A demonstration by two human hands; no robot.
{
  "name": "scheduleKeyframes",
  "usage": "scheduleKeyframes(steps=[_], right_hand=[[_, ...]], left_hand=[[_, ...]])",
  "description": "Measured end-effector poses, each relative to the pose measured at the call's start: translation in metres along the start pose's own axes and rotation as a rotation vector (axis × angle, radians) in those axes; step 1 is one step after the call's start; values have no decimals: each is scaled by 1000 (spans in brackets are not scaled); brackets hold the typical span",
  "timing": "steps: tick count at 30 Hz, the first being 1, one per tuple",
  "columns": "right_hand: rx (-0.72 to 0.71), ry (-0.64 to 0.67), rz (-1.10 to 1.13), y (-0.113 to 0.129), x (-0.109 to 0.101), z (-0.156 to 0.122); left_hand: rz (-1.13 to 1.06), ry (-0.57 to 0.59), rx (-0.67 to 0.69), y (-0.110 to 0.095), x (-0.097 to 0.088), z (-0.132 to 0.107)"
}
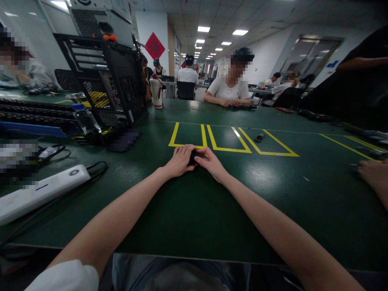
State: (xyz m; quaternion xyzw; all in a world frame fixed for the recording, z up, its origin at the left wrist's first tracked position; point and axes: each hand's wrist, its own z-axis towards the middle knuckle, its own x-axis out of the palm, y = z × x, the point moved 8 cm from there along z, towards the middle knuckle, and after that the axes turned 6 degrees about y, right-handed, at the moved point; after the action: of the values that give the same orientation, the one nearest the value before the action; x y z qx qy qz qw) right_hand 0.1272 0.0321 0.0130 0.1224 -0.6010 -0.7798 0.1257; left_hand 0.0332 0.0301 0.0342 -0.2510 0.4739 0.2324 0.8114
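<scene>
Both hands meet over the middle of the green table (194, 210), just in front of the yellow tape outlines. My left hand (181, 161) curls around a small black object (192, 157), too covered by fingers for its kind to show. From the other side, my right hand (211, 163) pinches the same object with thumb and fingers. Beyond the hands lie three taped yellow frames (209, 137). A small dark round part with a metallic ring (259, 138) rests in the right-hand frame.
At left stand a black computer case (121, 85), a clear bottle with a blue cap (86, 119) and a white power strip (45, 194) with cables. A white cup (157, 93) is behind. A co-worker (232, 87) sits opposite; another person's hand (376, 176) is at right.
</scene>
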Motion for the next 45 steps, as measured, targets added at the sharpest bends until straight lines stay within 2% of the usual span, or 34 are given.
scheduleKeyframes(steps=[5,9,13,18,25,29,32,36,45], right_hand=[[17,-36,-25,-1,-1,0],[59,-4,-20,-4,0,0],[17,38,7,-2,2,0],[-25,-4,-19,0,0,0],[13,-45,-45,-4,-3,2],[53,3,-36,-10,-3,2],[29,27,-20,-8,-3,2],[-10,17,4,-3,-2,0],[47,-40,-8,-4,-3,-1]], left_hand=[[-19,9,10,-2,-1,0],[-30,12,6,-2,-1,0],[-28,10,1,-2,-1,0],[-21,-3,-6,-1,0,0],[-13,10,2,-2,0,0],[-15,14,3,-1,0,0],[-15,15,2,-1,0,-1],[-25,13,-1,0,1,0],[-18,8,3,0,0,1]])
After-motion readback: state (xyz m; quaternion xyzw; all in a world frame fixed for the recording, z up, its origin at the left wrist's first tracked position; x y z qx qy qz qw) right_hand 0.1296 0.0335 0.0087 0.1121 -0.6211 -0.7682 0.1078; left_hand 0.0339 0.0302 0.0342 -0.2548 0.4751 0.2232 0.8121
